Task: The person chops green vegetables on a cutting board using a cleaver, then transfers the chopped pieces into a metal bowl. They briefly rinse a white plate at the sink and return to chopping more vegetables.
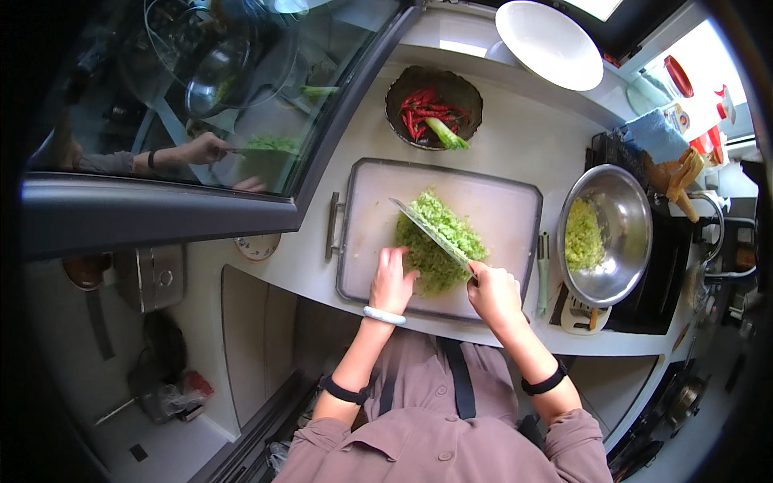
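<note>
My right hand [496,296] grips the handle of a kitchen knife [430,232], whose blade slants up and left across a heap of finely chopped green vegetable [444,220]. The heap spreads over the middle of a pale cutting board [507,211] with a dark rim and a metal handle at its left end. At the heap's lower left edge, my left hand [392,281] rests with fingers apart, its fingertips touching or just beside the shreds. It holds nothing. Part of the heap is hidden behind the blade.
Right of the board, a steel bowl [625,241] holds more chopped vegetable [583,235]. A green-handled peeler [543,271] lies between them. Behind the board is a dark bowl [395,130] with red chillies [416,111]. A white bowl [549,45] stands farther back. An open window frame [302,208] juts in at left.
</note>
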### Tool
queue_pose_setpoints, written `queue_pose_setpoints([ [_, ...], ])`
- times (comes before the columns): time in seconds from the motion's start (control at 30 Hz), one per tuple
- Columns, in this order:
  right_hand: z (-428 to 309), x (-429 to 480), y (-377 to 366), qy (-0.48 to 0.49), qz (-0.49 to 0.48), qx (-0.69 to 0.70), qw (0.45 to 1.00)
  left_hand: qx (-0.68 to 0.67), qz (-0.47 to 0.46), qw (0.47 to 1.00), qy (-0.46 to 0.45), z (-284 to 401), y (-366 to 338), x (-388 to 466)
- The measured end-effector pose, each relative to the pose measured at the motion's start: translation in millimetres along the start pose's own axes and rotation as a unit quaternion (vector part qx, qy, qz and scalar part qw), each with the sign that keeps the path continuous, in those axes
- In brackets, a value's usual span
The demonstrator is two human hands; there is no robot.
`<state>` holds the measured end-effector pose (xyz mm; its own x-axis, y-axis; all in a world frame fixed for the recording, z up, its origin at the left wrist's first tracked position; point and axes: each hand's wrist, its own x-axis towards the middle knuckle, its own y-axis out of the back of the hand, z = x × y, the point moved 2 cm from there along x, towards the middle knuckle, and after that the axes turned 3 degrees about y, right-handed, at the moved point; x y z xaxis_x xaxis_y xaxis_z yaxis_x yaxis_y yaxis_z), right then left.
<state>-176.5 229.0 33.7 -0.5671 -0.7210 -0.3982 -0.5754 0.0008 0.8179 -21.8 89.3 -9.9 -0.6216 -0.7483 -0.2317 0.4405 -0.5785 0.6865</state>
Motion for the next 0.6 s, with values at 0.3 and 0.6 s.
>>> queue_pose_setpoints([
  [0.3,-11.1,-11.5,-6.0,0.022,-0.018,0.048,0.998,-0.106,0.055,0.991,0.067,-24.4,13.6,6.8],
  [0.6,-1.5,-12.6,4.3,-0.033,0.023,0.082,0.996,-0.078,0.057,0.991,0.097,-24.3,18.1,14.1],
])
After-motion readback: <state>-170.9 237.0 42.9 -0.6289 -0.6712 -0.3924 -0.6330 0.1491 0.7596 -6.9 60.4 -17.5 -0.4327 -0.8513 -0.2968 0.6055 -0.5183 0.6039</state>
